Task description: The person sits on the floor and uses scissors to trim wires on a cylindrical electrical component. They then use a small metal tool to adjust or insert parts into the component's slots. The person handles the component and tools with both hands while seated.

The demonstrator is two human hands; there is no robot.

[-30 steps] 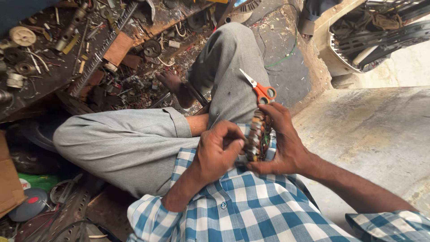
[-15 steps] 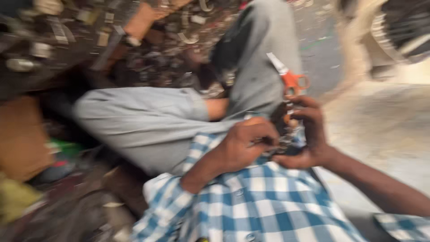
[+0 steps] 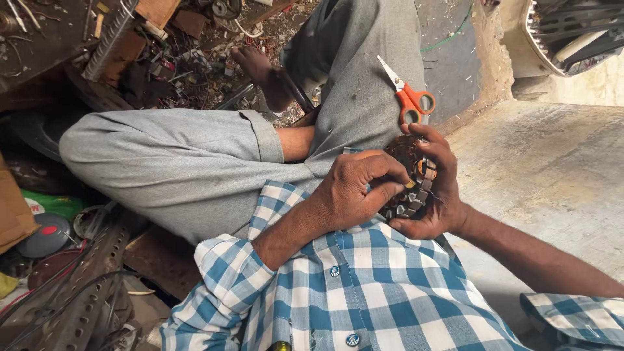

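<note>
We see both hands meeting just in front of the chest, over a blue and white checked shirt [image 3: 390, 292], with a round motor stator [image 3: 409, 179] held between them. The right hand [image 3: 434, 188] is curled around the stator from the far side, its fingers wrapped over the upper rim and its palm cupping the lower edge, so it grips the part firmly. The left hand [image 3: 354, 192] is closed too, its fingertips pinched against the stator's near face where the metal teeth and reddish-brown copper winding show; whether it nips a strand of wire or only presses on the teeth, we cannot tell. The stator stands on edge, tilted a little toward us, touching both hands and resting close above the lap. Just beyond the right hand's fingers a pair of orange-handled scissors [image 3: 406, 91] lies on the grey trouser leg [image 3: 364, 78], blades pointing up and to the left, near the stator but apart from it. The other grey-clad leg [image 3: 169, 156] is folded across the left of the view, and a bare foot [image 3: 257, 68] rests among scattered wire scraps and small metal parts on the floor. At lower left a perforated metal bar [image 3: 91, 286] lies beside a grey disc [image 3: 47, 235], and a pale concrete slab [image 3: 539, 175] fills the right side
</note>
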